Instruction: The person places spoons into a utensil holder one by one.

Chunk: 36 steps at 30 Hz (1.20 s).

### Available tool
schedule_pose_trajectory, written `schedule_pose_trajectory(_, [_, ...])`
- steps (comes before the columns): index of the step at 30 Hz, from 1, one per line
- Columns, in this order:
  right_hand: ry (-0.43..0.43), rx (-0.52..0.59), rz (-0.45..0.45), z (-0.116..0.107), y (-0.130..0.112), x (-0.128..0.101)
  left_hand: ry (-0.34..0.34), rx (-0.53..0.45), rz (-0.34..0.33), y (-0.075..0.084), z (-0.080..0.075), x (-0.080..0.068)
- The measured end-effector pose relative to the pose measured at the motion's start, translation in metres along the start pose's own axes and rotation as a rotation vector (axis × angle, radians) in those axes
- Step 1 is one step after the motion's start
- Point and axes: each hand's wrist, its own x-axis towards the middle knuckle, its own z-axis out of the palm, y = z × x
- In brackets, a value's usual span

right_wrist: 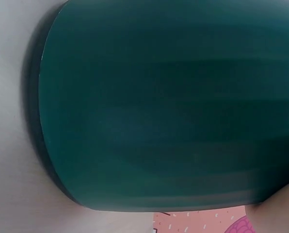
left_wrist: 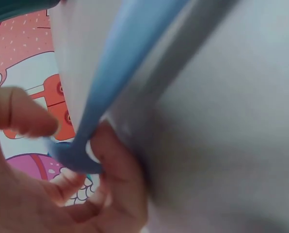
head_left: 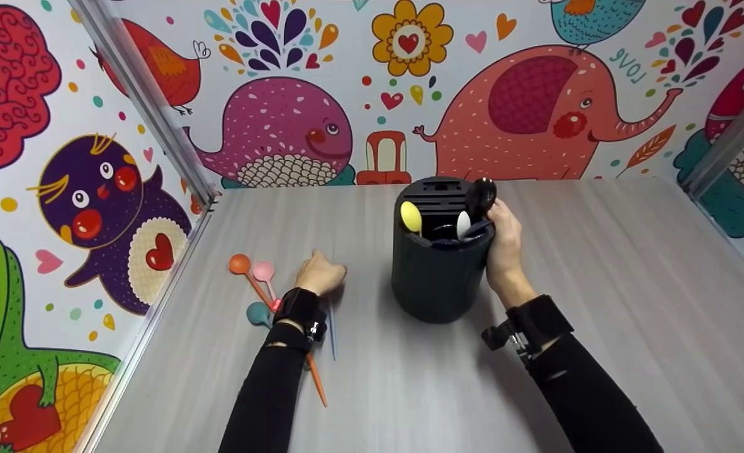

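My left hand [head_left: 320,274] is low over the table, left of centre, gripping a light blue spoon [left_wrist: 120,58] near its bowl end. The thin blue handle points back toward me under the wrist. My right hand [head_left: 505,245] holds the right side of a dark green utensil holder [head_left: 438,277] near its rim, its far fingers hidden behind the wall. Standing in the holder are a yellow spoon [head_left: 411,217], a white spoon [head_left: 463,223] and a black rounded utensil [head_left: 482,194]. The holder's smooth wall fills most of the right wrist view.
Left of my left hand lie an orange spoon [head_left: 240,263], a pink spoon [head_left: 264,271] and a teal spoon [head_left: 258,313], partly under my forearm. A slotted insert [head_left: 438,195] covers the holder's back half. Patterned walls [head_left: 284,126] with metal edging border the grey table [head_left: 611,283].
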Motion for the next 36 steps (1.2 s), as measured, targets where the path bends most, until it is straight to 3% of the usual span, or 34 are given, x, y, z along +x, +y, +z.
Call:
schedule_pose_trajectory(12, [-0.001, -0.002, 0.010, 0.000, 0.000, -0.001, 0.040, -0.042, 0.043, -0.004, 0.001, 0.004])
schedule_pose_trajectory(15, [0.002, -0.005, 0.013, 0.000, 0.000, -0.002, 0.059, -0.169, 0.065, -0.005, 0.005, 0.006])
schedule_pose_trajectory(18, [0.006, -0.002, 0.012, 0.000, 0.001, -0.002, 0.071, -0.379, 0.073, -0.001, 0.007, 0.007])
schedule_pose_trajectory(21, [0.007, -0.002, 0.010, 0.000, 0.001, -0.002, 0.131, -0.543, 0.077, 0.007, 0.008, 0.005])
schedule_pose_trajectory(25, [0.008, 0.001, 0.006, 0.000, 0.001, -0.002, 0.236, -0.604, 0.161, 0.018, 0.008, 0.000])
schedule_pose_trajectory(29, [0.008, 0.013, 0.006, 0.001, 0.000, -0.001, 0.241, -0.708, 0.248, 0.025, 0.008, -0.004])
schedule_pose_trajectory(32, [0.008, 0.016, 0.003, 0.002, 0.000, -0.001, 0.278, -0.713, 0.274, 0.030, 0.007, -0.007])
schedule_pose_trajectory(36, [0.008, 0.015, 0.001, 0.002, 0.000, -0.001, 0.379, -0.633, 0.290, 0.036, 0.005, -0.010])
